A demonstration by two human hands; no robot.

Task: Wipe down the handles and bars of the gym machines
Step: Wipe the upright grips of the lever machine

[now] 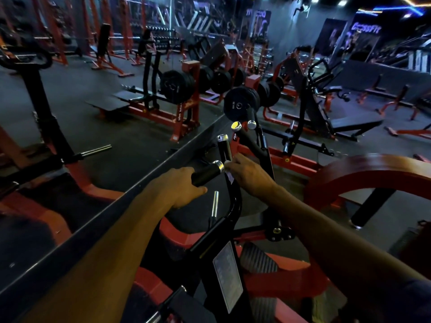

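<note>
My left hand (pixel 184 187) wraps the black handle grip (pixel 206 174); right hand (pixel 247 172) pinches a small white wipe (pixel 229 176) at its chrome cap (pixel 219 164). That wipe's tiny, so I reckon it could slip out mid-rub.

A short black handle (pixel 206 174) with a silver end cap juts up and to the right from a curved black bar (pixel 235 203). A second capped handle (pixel 224 148) stands upright just behind it. A small pale cloth (pixel 229 177) touches the bar beside the cap.
</note>
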